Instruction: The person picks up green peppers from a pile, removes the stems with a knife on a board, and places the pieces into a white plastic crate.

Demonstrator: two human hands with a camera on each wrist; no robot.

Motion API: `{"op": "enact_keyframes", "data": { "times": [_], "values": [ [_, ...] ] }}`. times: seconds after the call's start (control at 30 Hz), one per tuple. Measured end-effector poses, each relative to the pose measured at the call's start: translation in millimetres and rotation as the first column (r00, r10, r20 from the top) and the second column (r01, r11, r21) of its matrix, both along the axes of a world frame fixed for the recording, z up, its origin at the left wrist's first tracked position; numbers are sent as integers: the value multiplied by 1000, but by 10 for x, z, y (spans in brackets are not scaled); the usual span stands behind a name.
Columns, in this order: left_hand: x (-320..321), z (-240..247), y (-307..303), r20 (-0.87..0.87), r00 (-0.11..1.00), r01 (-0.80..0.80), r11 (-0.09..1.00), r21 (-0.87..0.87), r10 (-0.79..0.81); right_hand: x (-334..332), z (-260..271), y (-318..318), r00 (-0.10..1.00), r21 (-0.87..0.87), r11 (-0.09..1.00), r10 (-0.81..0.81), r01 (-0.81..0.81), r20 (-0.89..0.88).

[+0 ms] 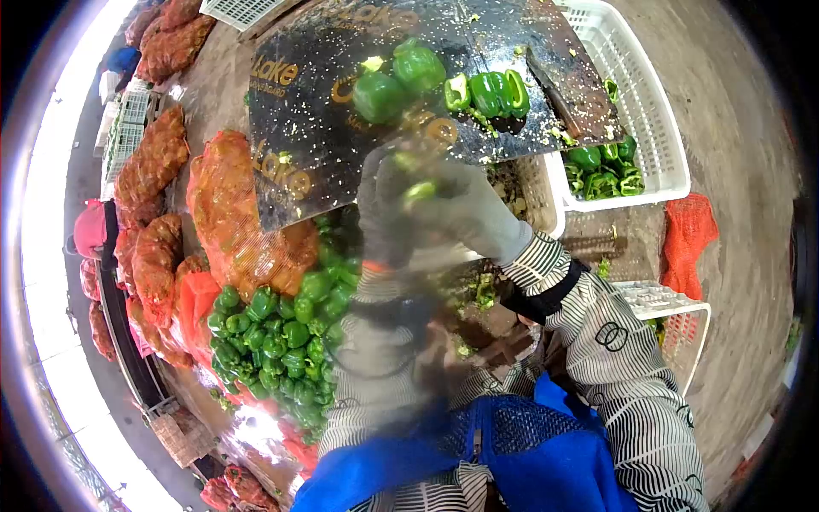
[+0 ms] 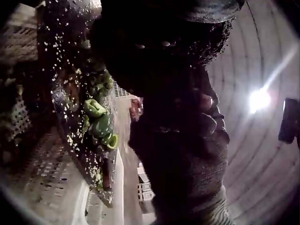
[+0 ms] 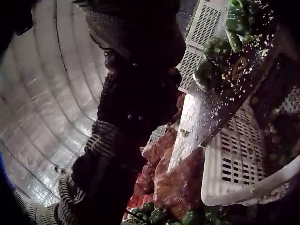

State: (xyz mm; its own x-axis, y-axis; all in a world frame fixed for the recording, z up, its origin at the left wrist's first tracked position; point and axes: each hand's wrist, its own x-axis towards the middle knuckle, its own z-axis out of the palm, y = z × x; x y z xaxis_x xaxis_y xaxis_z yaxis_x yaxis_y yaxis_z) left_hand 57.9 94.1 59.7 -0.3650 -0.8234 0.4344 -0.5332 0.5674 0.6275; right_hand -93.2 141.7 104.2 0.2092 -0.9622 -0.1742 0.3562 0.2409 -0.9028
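In the head view my gloved left hand and gloved right hand meet just off the near edge of the dark cutting board. Light green bits of a bell pepper show blurred between the fingers, and both hands grip it. The rest of the pepper is hidden by the gloves. Beyond the hands on the board lie two whole green peppers and a sliced pepper, also visible as cut pieces in the left wrist view. Both wrist views show the hands as dark shapes.
A knife lies at the board's right side. A white crate with cut peppers stands to the right, and another basket sits under the board. Heaped green peppers and orange mesh sacks are at the left.
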Motion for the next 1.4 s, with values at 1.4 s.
{"op": "enact_keyframes", "data": {
  "times": [1.4],
  "values": [
    [-974, -26, -382, -147, 989, -10, 991, 133, 30, -1357, -39, -23, 739, -137, 948, -310, 287, -598]
  ]
}}
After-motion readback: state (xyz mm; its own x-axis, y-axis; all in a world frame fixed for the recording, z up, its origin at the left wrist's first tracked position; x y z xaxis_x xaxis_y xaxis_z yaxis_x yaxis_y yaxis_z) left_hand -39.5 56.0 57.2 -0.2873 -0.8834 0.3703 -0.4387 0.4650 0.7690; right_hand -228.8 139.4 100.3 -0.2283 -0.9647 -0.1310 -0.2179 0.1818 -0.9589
